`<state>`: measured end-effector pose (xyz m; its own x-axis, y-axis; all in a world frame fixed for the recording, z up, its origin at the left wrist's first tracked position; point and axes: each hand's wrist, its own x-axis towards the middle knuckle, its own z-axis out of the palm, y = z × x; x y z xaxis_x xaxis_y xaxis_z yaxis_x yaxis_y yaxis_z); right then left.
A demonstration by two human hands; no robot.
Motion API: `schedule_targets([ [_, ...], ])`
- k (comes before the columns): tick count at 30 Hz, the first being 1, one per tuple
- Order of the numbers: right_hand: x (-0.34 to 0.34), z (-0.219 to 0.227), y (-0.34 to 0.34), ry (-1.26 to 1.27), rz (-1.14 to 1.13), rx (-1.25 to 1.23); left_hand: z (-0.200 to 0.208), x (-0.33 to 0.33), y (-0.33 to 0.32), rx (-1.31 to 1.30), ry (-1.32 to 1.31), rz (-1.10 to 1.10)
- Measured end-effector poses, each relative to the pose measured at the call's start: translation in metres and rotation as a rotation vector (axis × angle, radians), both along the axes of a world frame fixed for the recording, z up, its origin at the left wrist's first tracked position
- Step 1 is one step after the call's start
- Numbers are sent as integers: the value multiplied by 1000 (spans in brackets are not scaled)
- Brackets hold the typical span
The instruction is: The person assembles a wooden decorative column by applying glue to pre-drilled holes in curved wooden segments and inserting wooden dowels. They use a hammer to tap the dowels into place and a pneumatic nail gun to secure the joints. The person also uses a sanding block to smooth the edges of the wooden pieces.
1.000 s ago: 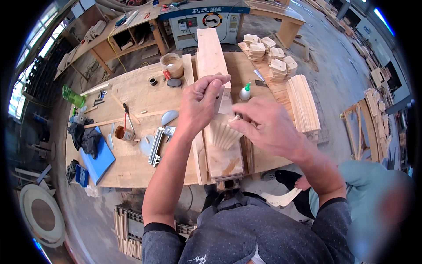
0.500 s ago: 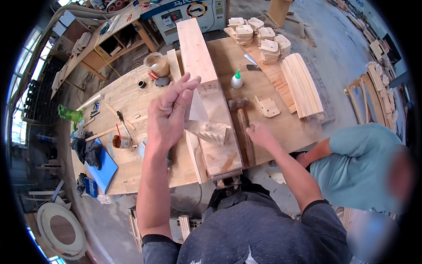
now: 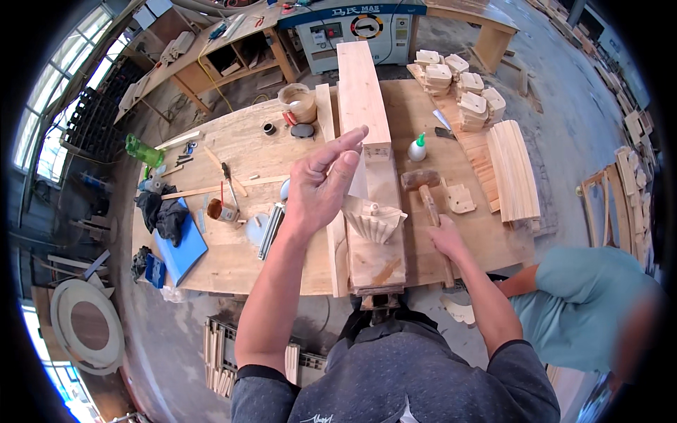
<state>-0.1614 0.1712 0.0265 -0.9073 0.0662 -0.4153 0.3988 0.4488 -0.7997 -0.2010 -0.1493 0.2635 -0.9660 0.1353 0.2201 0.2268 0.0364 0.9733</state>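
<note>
My right hand (image 3: 446, 237) is closed round the wooden handle of a mallet (image 3: 419, 180), whose dark head lies on the bench to the right of the long timber beam. My left hand (image 3: 321, 187) is raised over the beam's left side, fingers stretched out and thumb a little apart, with no object visible in it. Just right of its wrist, a fluted, fan-shaped wooden piece (image 3: 375, 221) rests on the beam (image 3: 374, 264). A small round peg (image 3: 374, 209) shows at its top. Farther along the beam lies a thick pale wood block (image 3: 362, 92).
Right of the beam are a glue bottle (image 3: 417, 149), a flat wood piece (image 3: 460, 199), stacked shaped pieces (image 3: 472, 106) and curved slats (image 3: 513, 169). A bucket (image 3: 297, 103), a screwdriver (image 3: 226, 171) and a blue board (image 3: 181, 247) lie leftward. A co-worker (image 3: 578, 303) is close at right.
My right hand has gone from beside the mallet's handle to gripping it, and the handle now slants toward me. My left hand stays raised near the fluted piece. The whole view has shifted.
</note>
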Motion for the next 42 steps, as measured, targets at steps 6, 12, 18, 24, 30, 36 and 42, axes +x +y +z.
schedule_targets([
  [6, 23, 176, 9, 189, -9, -4, -31, -4, -12, 125, 54, -225],
  [12, 27, 314, -22, 803, 259, 180, -54, -9, -3, -6, 86, -224],
  [18, 29, 358, -58, 726, 612, 545, -58, -8, -3, -26, 67, -231],
  [24, 37, 371, -70, 854, 356, 280, -69, -12, -5, -2, 161, -171],
  [30, 32, 355, -73, 566, 519, 440, -64, -13, -4, 24, 82, -215],
  [36, 38, 352, -76, 804, 366, 264, -67, -13, 0, 30, 172, -173],
  [42, 35, 353, -65, 597, 570, 478, -60, -4, -2, 68, 57, -217],
])
